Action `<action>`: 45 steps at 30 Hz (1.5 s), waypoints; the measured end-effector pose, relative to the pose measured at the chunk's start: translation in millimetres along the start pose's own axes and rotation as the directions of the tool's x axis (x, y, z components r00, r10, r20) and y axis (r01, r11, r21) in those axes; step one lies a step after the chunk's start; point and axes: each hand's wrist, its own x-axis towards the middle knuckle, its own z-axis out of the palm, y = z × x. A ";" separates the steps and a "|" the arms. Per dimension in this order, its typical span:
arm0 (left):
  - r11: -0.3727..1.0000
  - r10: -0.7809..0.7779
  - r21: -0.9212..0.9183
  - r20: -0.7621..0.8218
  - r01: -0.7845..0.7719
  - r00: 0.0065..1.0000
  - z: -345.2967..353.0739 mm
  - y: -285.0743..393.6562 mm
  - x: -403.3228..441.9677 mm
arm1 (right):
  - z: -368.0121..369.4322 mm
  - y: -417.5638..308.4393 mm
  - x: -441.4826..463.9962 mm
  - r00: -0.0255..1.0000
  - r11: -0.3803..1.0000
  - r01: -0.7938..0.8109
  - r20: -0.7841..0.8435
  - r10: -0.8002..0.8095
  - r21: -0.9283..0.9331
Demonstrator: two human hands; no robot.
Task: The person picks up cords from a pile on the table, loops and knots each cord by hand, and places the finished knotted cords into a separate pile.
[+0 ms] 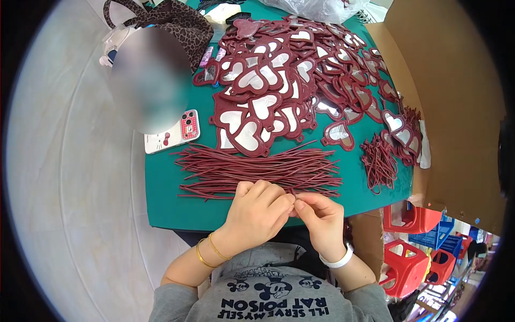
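My left hand (257,211) and my right hand (322,219) meet at the table's near edge, both closed in a pinch with fingertips together. What they pinch is small and mostly hidden by the fingers; a dark red strand shows beside the fingertips, but I cannot tell if it is held. Just beyond my hands lies a bundle of dark red cords (257,170), spread side by side. Behind it is a big heap of dark red heart-shaped pieces (263,107) with pale or clear heart centres. Looped dark red cords (379,163) are piled to the right.
A phone in a white case (171,134) lies at the left edge of the green table (177,212). A leopard-print bag (185,27) stands at the back left, a clear plastic bag (322,8) behind the heap. Cardboard (450,107) walls the right side; red stools (405,265) stand below.
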 end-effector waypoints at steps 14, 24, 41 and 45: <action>0.564 -0.444 -0.656 0.270 0.501 0.854 -7.6 -7.5 -7.8 | -7.6 1.5 13.3 0.988 0.971 -0.127 0.117 0.104 0.202; 0.113 -0.515 -0.904 0.302 0.413 0.802 -3.3 4.1 -13.4 | -0.4 -3.7 19.4 0.902 0.786 0.426 0.142 -0.408 -0.448; 0.684 -0.259 -0.651 0.203 0.328 0.944 -12.1 -10.6 -6.1 | 4.6 -17.9 8.2 0.891 0.746 0.447 0.172 -0.420 -0.494; 0.598 -0.320 -0.707 0.221 0.377 0.922 -11.0 -2.2 -10.8 | 0.8 -23.4 0.4 0.981 0.967 0.154 0.145 -0.126 -0.202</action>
